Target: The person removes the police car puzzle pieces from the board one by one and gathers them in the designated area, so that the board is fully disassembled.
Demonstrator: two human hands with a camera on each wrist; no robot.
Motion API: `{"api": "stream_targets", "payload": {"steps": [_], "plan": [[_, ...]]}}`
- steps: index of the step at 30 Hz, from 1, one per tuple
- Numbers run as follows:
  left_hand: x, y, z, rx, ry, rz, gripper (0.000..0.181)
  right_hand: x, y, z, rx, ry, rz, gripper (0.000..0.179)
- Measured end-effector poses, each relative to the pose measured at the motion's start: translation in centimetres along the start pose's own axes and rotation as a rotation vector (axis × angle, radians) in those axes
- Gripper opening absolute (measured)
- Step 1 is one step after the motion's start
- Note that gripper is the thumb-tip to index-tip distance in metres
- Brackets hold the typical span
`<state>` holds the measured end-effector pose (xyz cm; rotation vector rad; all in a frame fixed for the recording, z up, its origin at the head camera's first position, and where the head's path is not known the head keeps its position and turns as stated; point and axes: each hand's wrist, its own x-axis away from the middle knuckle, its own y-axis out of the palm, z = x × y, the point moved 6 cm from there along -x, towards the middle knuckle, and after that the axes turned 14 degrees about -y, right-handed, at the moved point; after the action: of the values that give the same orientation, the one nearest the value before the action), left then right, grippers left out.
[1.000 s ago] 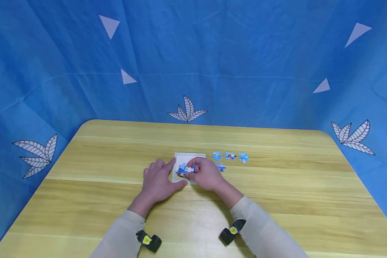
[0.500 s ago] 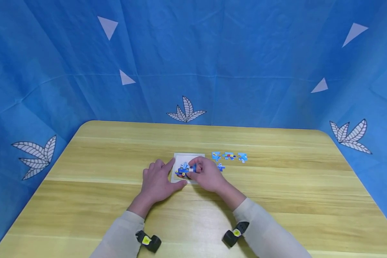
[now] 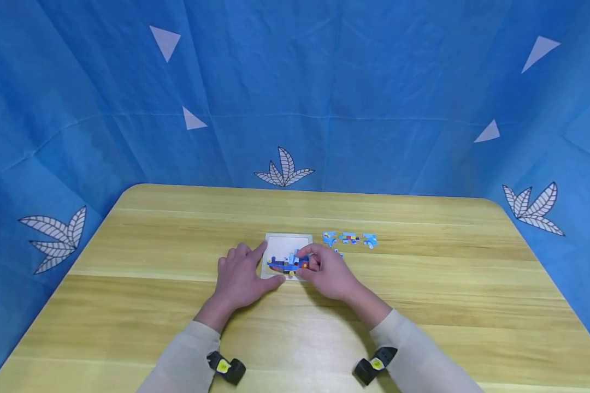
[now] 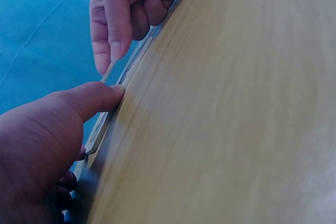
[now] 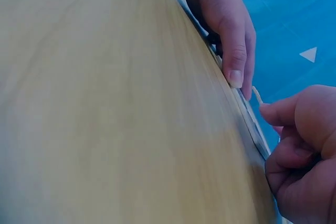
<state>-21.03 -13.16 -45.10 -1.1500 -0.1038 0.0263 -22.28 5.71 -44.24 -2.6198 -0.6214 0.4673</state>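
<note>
A square puzzle tray with a pale rim lies on the table, with joined blue puzzle pieces along its lower part. My left hand rests against its left and near edges, thumb and forefinger spread apart. Above the tray's lower right, my right hand pinches a light-blue puzzle piece between thumb and forefinger. This puzzle piece shows as a tilted thin edge in the right wrist view. The fingers of my right hand partly cover the tray's right side.
Several loose puzzle pieces lie right of the tray, one partly hidden behind my right hand. The wooden table extends on both sides. A blue cloth hangs behind it.
My right hand has moved a little right and toward me over the tray with the puzzle piece, uncovering more of the tray's upper part. The left hand has stayed in place.
</note>
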Motion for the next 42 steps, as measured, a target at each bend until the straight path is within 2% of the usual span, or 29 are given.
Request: {"api": "stream_targets", "payload": {"steps": [9, 19, 32, 42], "plan": [[0.0, 0.1, -0.1, 0.028, -0.011, -0.012, 0.098, 2.5, -1.8, -0.1, 0.007, -0.026, 0.006, 0.026], [0.1, 0.2, -0.2, 0.024, -0.021, -0.012, 0.098, 4.5, -5.2, 0.6, 0.056, -0.001, 0.050, 0.028], [0.0, 0.2, -0.2, 0.023, -0.021, -0.008, 0.098, 5.4, -8.7, 2.7, 0.133, 0.047, 0.101, 0.027], [0.0, 0.2, -0.2, 0.018, -0.014, 0.001, 0.098, 5.5, -10.1, 4.1, 0.160, 0.075, 0.108, 0.027]]}}
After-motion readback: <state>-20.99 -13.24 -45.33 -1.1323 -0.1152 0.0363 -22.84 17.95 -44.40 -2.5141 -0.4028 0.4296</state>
